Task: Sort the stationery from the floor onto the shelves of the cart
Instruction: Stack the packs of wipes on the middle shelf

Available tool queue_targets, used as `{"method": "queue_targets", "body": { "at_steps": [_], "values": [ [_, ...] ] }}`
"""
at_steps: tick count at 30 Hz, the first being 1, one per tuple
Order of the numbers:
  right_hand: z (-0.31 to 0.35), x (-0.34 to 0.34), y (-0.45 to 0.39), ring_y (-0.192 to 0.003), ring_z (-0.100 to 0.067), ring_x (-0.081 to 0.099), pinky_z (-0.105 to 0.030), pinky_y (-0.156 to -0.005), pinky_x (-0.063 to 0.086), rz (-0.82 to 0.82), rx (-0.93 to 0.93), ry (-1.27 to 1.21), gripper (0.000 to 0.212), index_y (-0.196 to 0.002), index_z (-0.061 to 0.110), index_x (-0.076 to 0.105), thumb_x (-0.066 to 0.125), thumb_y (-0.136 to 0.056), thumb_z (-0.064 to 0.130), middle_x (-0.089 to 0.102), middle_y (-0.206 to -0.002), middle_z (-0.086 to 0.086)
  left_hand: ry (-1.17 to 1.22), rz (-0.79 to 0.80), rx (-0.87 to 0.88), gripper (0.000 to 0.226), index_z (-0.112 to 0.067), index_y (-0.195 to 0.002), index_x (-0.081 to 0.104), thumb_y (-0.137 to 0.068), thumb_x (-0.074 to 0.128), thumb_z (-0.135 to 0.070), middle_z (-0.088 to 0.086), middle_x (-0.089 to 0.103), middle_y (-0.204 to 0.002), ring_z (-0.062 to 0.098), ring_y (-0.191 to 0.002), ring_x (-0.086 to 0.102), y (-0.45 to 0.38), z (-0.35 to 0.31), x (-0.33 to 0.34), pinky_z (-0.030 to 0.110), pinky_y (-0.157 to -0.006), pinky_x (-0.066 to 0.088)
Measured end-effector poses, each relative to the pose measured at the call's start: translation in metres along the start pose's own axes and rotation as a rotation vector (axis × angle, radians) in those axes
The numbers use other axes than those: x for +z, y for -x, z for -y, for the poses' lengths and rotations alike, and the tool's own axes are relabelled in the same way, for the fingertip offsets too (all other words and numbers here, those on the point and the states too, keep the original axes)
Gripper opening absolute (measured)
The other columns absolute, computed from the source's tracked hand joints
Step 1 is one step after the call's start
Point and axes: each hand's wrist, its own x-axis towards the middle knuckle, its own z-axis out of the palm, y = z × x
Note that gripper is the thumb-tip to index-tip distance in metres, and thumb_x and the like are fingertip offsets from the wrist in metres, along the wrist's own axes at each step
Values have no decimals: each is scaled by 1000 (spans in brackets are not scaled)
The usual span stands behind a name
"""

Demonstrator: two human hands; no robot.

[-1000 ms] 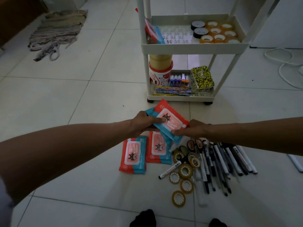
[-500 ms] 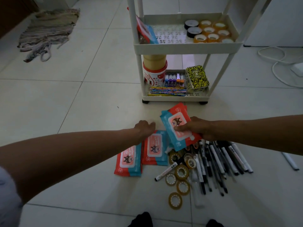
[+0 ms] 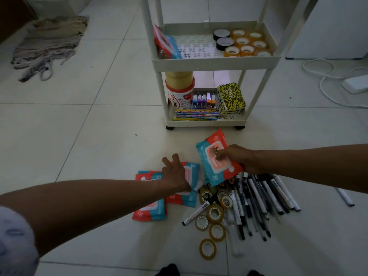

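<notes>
Floor: pale glossy square tiles (image 3: 79, 136) with thin dark grout lines.
Right hand: right hand (image 3: 237, 158) clamped on a soft red-and-blue plastic wet-wipe pack held above the floor (image 3: 217, 166), fingers pressed on its pink rounded label flap; a white "80" reads at the pack's lower blue corner. More pack edges show behind it, so it may be a small stack.
Left hand: left hand (image 3: 175, 174) laid flat, fingers spread apart, on a second red-and-blue wipe pack lying on the tiles (image 3: 189, 188); whether it grips the pack, I cannot tell.
Third pack: another red-and-blue wipe pack (image 3: 151, 212) lies beside it, partly under the forearm.
Pens: heap of slim black and white plastic pens and markers (image 3: 258, 200) lying side by side, just right of the packs; one white marker (image 3: 196, 214) lies slantwise with small black print, too small to read.
Tape on floor: small amber translucent tape rings (image 3: 208, 249) scattered flat before the pens.
Cart: cream plastic tiered cart (image 3: 217, 61) with perforated shelves and black casters.
Upper shelf: two black tape rolls (image 3: 224, 43), clear brownish tape rolls (image 3: 247, 49), one red-and-blue wipe pack leaning on the left wall (image 3: 167, 44).
Lower shelf: wide tan tape roll atop a red-and-white round tub (image 3: 180, 90), colour-capped items in a row (image 3: 204, 100), patterned pencils (image 3: 196, 114), yellow-and-black speckled spiral notebooks (image 3: 231, 97).
Rag: frayed grey-brown woven cloth (image 3: 49, 42) far left.
Cable: white cord (image 3: 326, 84) far right.
</notes>
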Motion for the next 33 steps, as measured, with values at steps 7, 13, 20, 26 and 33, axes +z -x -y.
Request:
{"method": "queue_targets", "body": {
  "at_steps": [7, 13, 20, 26, 33],
  "values": [
    [6, 4, -3, -98, -30, 72, -44, -85, 59, 22, -29, 27, 25, -119, 9, 58, 62, -95, 11, 72, -112, -16, 174, 84, 18, 116, -11, -146, 10, -65, 93, -27, 11, 55, -130, 27, -117, 59, -4, 23, -13, 41, -97, 54],
    [6, 5, -5, -100, -29, 72, -50, -91, 57, 23, -82, 98, 28, -122, 12, 59, 65, -94, 14, 72, -112, -13, 292, 399, 34, 50, -24, -114, 62, -73, 87, -36, 0, 70, -118, 17, -102, 68, -6, 45, -37, 37, -96, 56],
    [5, -6, -1, -95, -27, 72, -44, -82, 61, -79, -95, 224, 23, -121, 12, 57, 59, -98, 17, 72, -107, -13, 409, 389, 120, 38, -19, -117, 56, -85, 77, -24, 9, 74, -108, 23, -86, 76, -6, 42, -79, 35, -71, 62],
    [14, -13, 11, -97, -27, 70, -36, -75, 60, -20, -96, 338, 26, -127, 17, 53, 51, -101, 21, 70, -110, -11, 425, 538, 255, 41, -15, -120, 68, -82, 81, -18, 4, 75, -113, 21, -104, 72, 4, 25, -115, 35, -89, 58],
    [27, 10, 21, -99, -34, 70, -45, -86, 59, 183, -100, 318, 28, -127, 19, 54, 50, -100, 25, 70, -115, -17, 529, 201, 316, 45, -16, -97, 62, -65, 93, -17, 0, 73, -97, 17, -90, 72, 14, -13, -93, 29, -75, 61]
  ]
}}
